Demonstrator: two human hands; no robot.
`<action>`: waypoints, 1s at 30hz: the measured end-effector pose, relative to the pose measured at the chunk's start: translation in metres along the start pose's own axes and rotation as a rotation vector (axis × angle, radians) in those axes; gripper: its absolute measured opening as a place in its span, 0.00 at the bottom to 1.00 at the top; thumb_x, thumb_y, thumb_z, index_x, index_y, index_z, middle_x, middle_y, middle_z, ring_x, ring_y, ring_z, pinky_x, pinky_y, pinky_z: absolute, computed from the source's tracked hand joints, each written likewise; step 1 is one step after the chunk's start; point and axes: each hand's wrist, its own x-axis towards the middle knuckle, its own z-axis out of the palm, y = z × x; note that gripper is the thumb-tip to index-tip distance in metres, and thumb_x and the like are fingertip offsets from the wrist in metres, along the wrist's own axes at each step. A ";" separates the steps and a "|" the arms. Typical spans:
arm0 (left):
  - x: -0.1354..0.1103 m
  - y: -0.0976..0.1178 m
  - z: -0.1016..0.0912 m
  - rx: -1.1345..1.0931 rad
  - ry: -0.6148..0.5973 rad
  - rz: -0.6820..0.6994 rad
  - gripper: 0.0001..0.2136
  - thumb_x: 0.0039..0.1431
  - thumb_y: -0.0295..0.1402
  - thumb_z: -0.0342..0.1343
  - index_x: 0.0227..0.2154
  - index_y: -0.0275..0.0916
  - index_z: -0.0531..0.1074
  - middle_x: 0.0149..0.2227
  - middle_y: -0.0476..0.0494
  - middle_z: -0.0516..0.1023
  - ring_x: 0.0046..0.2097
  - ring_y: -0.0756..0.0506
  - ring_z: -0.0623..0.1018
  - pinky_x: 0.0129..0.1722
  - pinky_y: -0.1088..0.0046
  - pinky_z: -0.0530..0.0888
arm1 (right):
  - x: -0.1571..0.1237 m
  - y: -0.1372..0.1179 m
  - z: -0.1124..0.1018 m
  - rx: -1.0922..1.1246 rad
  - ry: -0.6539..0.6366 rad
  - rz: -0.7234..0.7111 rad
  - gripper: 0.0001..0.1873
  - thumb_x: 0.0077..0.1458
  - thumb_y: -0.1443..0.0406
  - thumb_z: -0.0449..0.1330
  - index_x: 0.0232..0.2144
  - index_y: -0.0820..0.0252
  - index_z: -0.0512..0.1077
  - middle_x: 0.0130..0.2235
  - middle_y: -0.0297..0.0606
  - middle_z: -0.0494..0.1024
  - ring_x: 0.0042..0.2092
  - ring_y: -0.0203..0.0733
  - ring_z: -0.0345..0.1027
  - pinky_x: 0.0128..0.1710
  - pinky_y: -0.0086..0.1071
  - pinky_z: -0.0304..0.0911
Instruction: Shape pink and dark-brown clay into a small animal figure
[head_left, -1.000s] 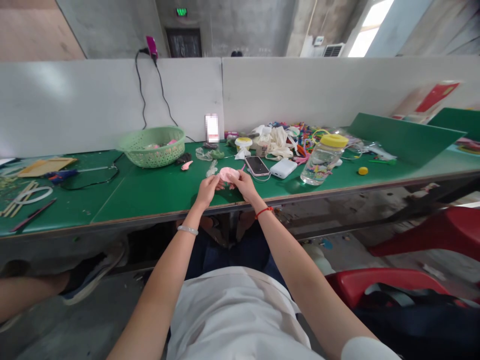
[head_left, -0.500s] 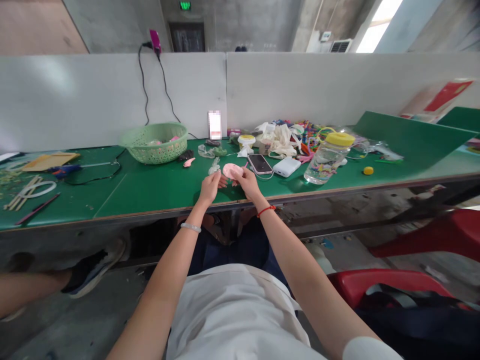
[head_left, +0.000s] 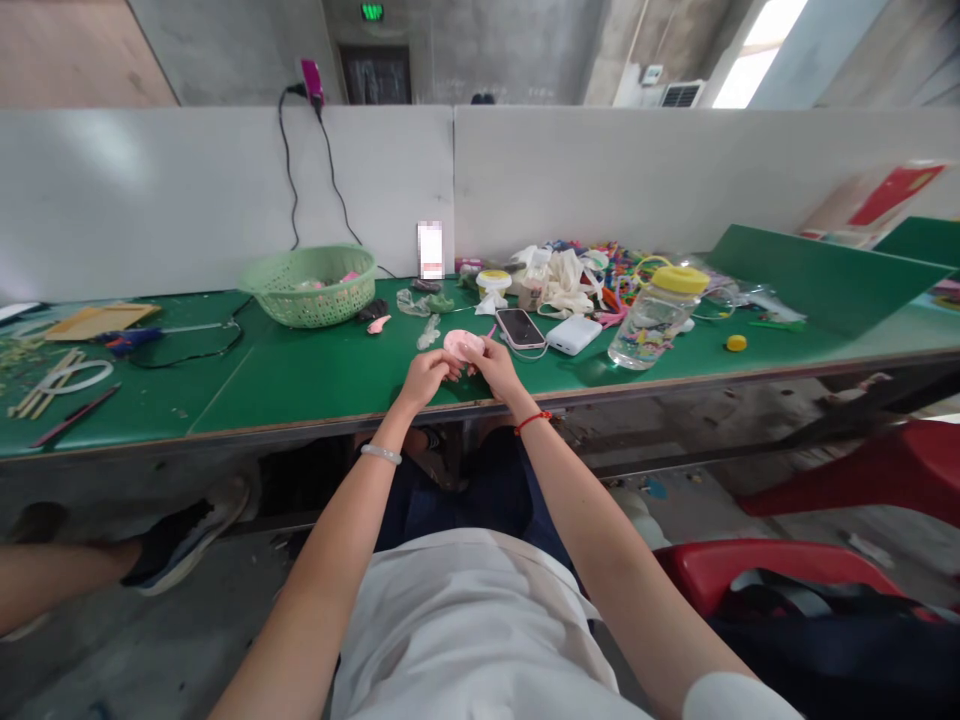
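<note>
My right hand (head_left: 495,366) pinches a soft pink oval piece (head_left: 463,345) between its fingers, just above the green table mat (head_left: 300,385). My left hand (head_left: 426,378) lies close by, its fingertips reaching under the piece's near edge. I cannot tell whether they grip it. A small clear strip (head_left: 428,333) lies just beyond my left hand, and a phone in a pink case (head_left: 519,328) lies to the right of the pink piece. Beside the phone sits a white power bank (head_left: 574,335).
A pale green plastic basket (head_left: 311,305) stands back left, and a clear jar with a yellow lid (head_left: 656,325) stands to the right. Craft materials (head_left: 562,285) pile against the white partition (head_left: 600,175). A glue gun (head_left: 127,342) lies far left. A red chair (head_left: 780,565) stands at lower right.
My left hand has moved slightly right, closer to the pink piece. The view has shifted slightly since the oldest frame, and the piece stays in my right hand's fingers.
</note>
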 end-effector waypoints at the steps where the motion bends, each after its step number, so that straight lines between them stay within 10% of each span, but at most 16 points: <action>1: 0.000 0.000 0.000 0.001 0.001 0.002 0.11 0.45 0.21 0.48 0.24 0.37 0.75 0.24 0.47 0.78 0.28 0.47 0.78 0.35 0.70 0.76 | 0.000 0.000 0.000 0.002 -0.001 -0.001 0.29 0.38 0.40 0.70 0.25 0.57 0.68 0.20 0.27 0.68 0.23 0.33 0.60 0.25 0.31 0.56; 30: 0.002 -0.001 0.001 0.026 -0.095 -0.016 0.16 0.46 0.20 0.49 0.29 0.35 0.83 0.27 0.46 0.83 0.27 0.49 0.78 0.31 0.75 0.73 | -0.001 -0.002 0.000 0.030 0.042 -0.041 0.29 0.43 0.42 0.68 0.18 0.58 0.65 0.21 0.28 0.61 0.29 0.34 0.54 0.29 0.30 0.52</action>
